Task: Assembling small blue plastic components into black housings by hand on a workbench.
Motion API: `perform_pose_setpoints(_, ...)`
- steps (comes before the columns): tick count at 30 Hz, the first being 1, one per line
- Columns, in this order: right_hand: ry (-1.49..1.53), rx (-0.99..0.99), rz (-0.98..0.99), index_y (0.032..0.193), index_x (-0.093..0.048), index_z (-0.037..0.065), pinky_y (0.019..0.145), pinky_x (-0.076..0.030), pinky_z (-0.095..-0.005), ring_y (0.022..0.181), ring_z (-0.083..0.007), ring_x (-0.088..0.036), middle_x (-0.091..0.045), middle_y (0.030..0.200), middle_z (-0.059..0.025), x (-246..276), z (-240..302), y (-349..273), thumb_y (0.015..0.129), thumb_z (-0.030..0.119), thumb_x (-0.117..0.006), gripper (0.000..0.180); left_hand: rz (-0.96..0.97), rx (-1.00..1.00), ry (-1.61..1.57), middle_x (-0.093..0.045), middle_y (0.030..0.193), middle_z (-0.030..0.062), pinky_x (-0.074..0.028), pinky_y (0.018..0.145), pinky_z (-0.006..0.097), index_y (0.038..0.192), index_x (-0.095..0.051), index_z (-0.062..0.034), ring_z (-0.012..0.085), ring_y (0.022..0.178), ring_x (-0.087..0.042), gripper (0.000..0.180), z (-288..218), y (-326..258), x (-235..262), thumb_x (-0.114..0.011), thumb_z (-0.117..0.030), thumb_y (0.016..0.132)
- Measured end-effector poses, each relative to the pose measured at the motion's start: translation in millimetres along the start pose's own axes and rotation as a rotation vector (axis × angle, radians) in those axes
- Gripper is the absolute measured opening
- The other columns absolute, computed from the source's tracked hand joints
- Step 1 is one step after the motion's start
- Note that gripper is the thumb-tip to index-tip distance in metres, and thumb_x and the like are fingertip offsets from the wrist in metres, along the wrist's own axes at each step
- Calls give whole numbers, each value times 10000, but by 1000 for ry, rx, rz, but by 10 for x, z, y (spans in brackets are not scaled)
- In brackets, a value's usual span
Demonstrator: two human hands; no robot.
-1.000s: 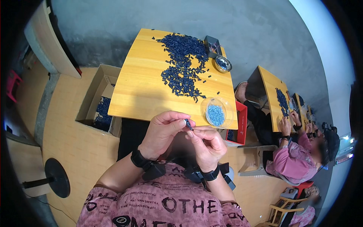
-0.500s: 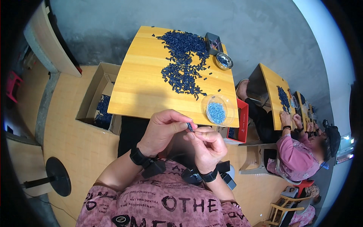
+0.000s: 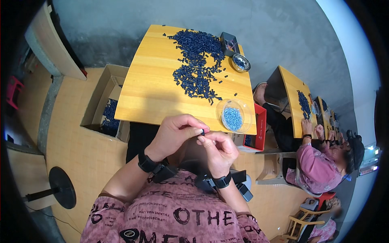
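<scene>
Between the thumb and forefinger of my left hand (image 3: 172,135) is a small dark blue tube-like piece (image 3: 203,132), mostly covered by the fingertips. My right hand (image 3: 219,154) is closed in a pinch just beside it, its fingertips close to the piece's lower end; what they hold, if anything, is hidden. Both hands are in front of the near edge of the wooden table (image 3: 142,81). A clear round tub of light blue small parts (image 3: 233,118) stands close beyond my right hand. Farther back, many loose dark blue pieces (image 3: 194,77) are spread in a heap.
A metal bowl (image 3: 241,63) and a dark box (image 3: 229,43) stand at the table's far right. Cardboard box (image 3: 91,115) lies left on the floor, a red box (image 3: 260,128) right. Another person (image 3: 316,162) works at the neighbouring table (image 3: 288,89).
My hands have drawn slightly closer together, and the right one has moved a little up and left. Less of the dark piece shows between the fingertips.
</scene>
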State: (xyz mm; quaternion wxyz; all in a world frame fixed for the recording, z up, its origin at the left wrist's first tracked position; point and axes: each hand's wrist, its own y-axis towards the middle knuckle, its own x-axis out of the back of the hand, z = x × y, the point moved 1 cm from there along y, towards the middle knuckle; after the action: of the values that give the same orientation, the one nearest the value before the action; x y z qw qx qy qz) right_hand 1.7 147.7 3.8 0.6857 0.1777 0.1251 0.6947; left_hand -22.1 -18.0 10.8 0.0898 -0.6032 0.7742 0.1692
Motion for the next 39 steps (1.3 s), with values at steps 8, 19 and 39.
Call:
perform_pose_setpoints(8, -15, -177, -23, 1016, -605, 1, 665, -530, -223, 753, -64, -666, -724, 835, -62, -231, -564, 349, 859, 5, -748, 213, -195, -3, 99, -715, 992, 76, -519, 867, 272, 979, -717, 15, 138, 925, -657, 116, 445, 219, 359, -629, 24, 904)
perform_pose_setpoints(19, -411, -7, 91, 956, -607, 22, 643, -526, -320, 705, -225, -660, -659, 795, -103, -495, -1075, 521, 793, 4, -768, 230, -304, -135, 543, -699, 971, 69, -537, 807, 261, 1105, -660, 2, 123, 891, -662, 233, 895, 386, 666, -656, 42, 876)
perform_pose_setpoints(39, -144, -395, 329, 948, -726, 9, 678, -495, -211, 724, -39, -592, -699, 806, 4, -172, -1179, 774, 882, 30, -717, 70, -240, -300, 826, -694, 883, 103, -542, 723, 296, 1080, -630, -24, 197, 789, -692, 260, 940, 473, 685, -698, 14, 831)
